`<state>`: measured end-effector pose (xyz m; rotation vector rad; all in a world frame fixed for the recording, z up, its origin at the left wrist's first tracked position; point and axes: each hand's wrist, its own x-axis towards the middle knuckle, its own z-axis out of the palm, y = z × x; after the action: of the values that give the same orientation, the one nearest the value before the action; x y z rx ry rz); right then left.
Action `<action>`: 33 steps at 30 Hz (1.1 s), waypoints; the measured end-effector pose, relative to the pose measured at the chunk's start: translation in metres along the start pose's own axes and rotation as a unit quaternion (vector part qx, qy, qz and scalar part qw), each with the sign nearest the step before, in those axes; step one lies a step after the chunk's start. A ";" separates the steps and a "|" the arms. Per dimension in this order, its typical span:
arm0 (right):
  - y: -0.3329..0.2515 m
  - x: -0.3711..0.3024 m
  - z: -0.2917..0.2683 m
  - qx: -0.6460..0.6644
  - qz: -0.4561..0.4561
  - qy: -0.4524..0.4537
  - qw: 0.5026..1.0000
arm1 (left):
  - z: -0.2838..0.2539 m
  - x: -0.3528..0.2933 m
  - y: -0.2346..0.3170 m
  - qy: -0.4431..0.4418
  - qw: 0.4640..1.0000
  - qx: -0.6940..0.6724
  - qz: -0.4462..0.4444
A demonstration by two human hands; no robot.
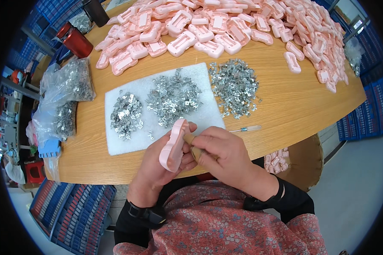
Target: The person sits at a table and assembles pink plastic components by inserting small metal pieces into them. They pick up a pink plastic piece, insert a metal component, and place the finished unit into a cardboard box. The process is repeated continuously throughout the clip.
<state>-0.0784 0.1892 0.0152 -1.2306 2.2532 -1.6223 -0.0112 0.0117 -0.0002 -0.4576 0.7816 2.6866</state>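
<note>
Presently, the step seems to be finger work on a pink shell (172,144): the left hand (153,166) grips it tilted above the table (281,106); the right hand (223,149) curls beside it, contents hidden. Next move probably calls for steady holding.

Two hands show, one left hand (154,165) and one right hand (225,154), with one pink shell (172,146) between them. Tan finger covers (195,153) number two, both on the right hand. The desk (281,106) bears one far heap of pink shells (219,23), too many to count. Metal pieces form three heaps: a left heap (126,114) and a middle heap (173,97) on one white foam sheet (122,146), plus a right heap (235,87). There are also one slim tool (245,128), one red flask (75,41), one dark flask (95,12), at least two clear bags (77,80), one cardboard bin (312,163) and one red stool (35,171).
</note>
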 end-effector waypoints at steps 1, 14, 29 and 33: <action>0.000 0.000 0.002 -0.040 -0.042 0.009 0.998 | 0.012 0.001 -0.004 0.071 0.994 0.074 0.033; 0.002 -0.014 -0.033 0.165 0.209 0.031 0.963 | 0.015 -0.008 -0.014 0.005 0.959 0.252 0.130; -0.023 0.071 0.004 -0.114 0.070 -0.167 0.977 | -0.039 -0.067 0.024 -0.092 0.973 0.206 -0.045; -0.003 0.109 0.051 -0.228 -0.115 -0.174 0.951 | -0.050 -0.074 0.024 -0.064 0.980 0.189 -0.023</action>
<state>-0.1232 0.0798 0.0350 -1.7785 2.3843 -0.8471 0.0580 -0.0502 -0.0012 -0.2041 1.1913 2.4154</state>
